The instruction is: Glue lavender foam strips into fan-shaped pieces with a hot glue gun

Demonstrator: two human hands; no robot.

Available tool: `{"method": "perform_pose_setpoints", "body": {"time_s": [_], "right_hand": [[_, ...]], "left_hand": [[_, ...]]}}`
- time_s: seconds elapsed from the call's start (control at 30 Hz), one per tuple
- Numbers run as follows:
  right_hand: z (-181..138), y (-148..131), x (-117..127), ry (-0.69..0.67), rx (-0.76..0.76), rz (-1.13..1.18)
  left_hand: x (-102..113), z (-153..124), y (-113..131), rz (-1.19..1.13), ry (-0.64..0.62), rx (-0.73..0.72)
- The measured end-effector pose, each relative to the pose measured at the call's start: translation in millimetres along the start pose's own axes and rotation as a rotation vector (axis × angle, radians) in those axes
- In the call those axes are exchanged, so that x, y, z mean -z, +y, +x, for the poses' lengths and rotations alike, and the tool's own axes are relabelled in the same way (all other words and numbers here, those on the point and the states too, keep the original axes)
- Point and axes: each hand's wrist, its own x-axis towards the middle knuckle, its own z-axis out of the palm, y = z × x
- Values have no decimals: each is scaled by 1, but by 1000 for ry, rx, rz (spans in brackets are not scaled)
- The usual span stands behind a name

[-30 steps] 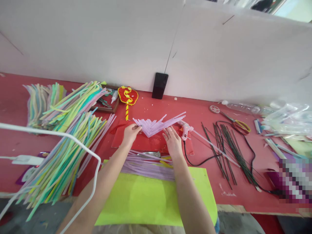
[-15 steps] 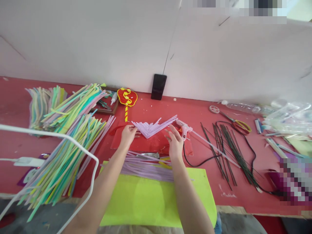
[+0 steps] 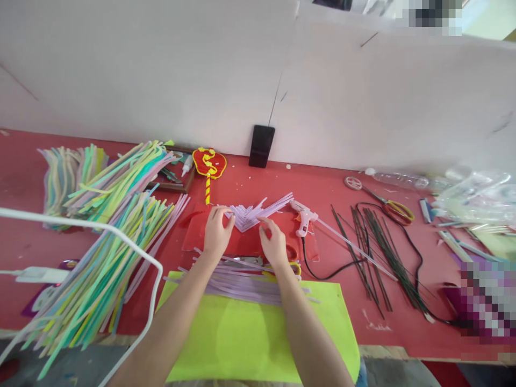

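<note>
A V-shaped fan of pale purple foam strips (image 3: 258,210) lies on a red sheet (image 3: 245,242) on the red table. My left hand (image 3: 216,232) pinches the fan's left side with thumb and fingers. At the fan's lower right edge, my right hand (image 3: 274,242) has its fingers curled down onto the strips. Just behind my wrists, loose purple strips (image 3: 242,279) rest on a yellow-green sheet (image 3: 250,338).
Heaps of coloured foam strips (image 3: 108,231) fill the left. A white glue gun (image 3: 302,217) with a black cord lies right of the fan, then dark green wires (image 3: 379,247) and scissors (image 3: 393,207). A red and yellow fan ornament (image 3: 208,164) and a black phone (image 3: 261,146) stand at the back.
My right hand has drawn left and nearer, from the fan's right wing to its lower middle. The left hand shifted slightly and pinches the left side.
</note>
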Motion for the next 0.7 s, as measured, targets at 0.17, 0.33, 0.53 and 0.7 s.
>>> {"method": "perform_pose_setpoints", "body": {"time_s": [0.17, 0.33, 0.53, 0.7], "right_hand": [[0, 4, -4, -78, 92, -209], [0, 5, -5, -88, 84, -238], [0, 7, -5, -77, 119, -240], [-4, -4, 3, -136, 200, -270]], "left_hand": [[-2, -3, 0, -34, -88, -51], [-2, -4, 0, -27, -132, -26], [3, -6, 4, 0, -179, -33], [7, -9, 2, -134, -107, 114]]}}
